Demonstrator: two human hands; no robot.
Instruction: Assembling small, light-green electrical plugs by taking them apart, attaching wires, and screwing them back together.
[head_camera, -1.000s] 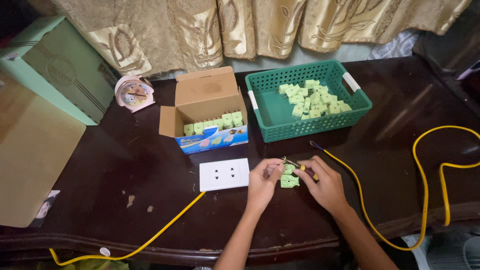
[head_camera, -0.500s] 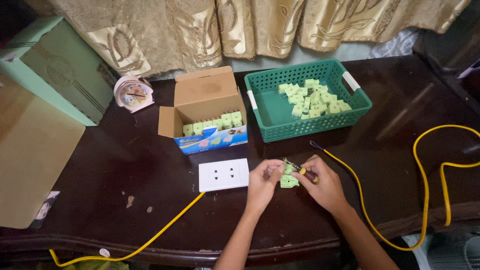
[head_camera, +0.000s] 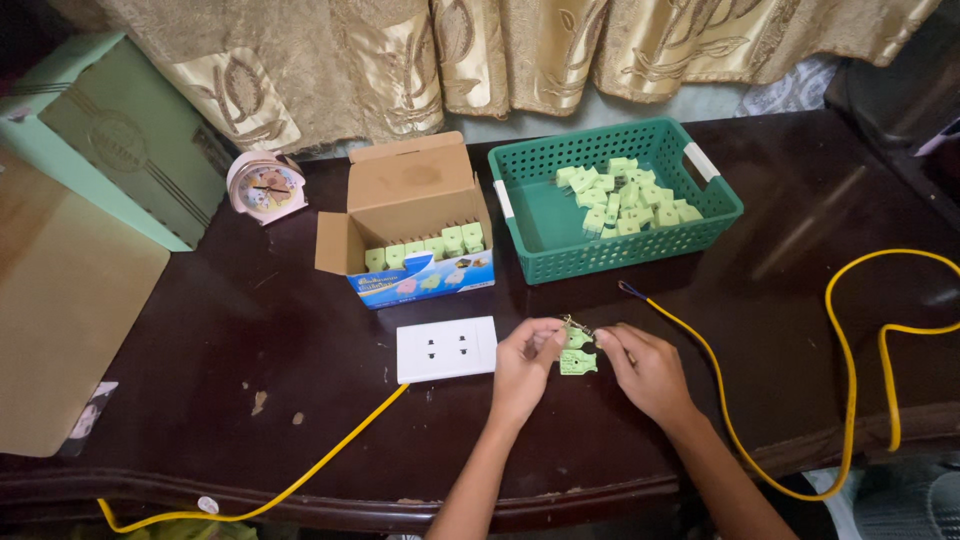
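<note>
Nearest the camera, the left hand (head_camera: 525, 365) and right hand (head_camera: 645, 372) met over the dark tabletop (head_camera: 250, 330), both pinching a small green part (head_camera: 577, 352) between their fingertips. Just left lay a white socket plate (head_camera: 446, 349) with a yellow cable (head_camera: 300, 478). Farther back stood an open cardboard box (head_camera: 410, 215) and a green basket (head_camera: 560, 255), both holding more green pieces.

Head view: dim, soft indoor light from above, brightest on the curtains (head_camera: 520, 50) along the top of the frame. Dark glossy desk (head_camera: 250, 330) shows faint sheen streaks at upper right; shadows soft. Focus sharp centrally, corners darkened with mild wide-angle bending.
</note>
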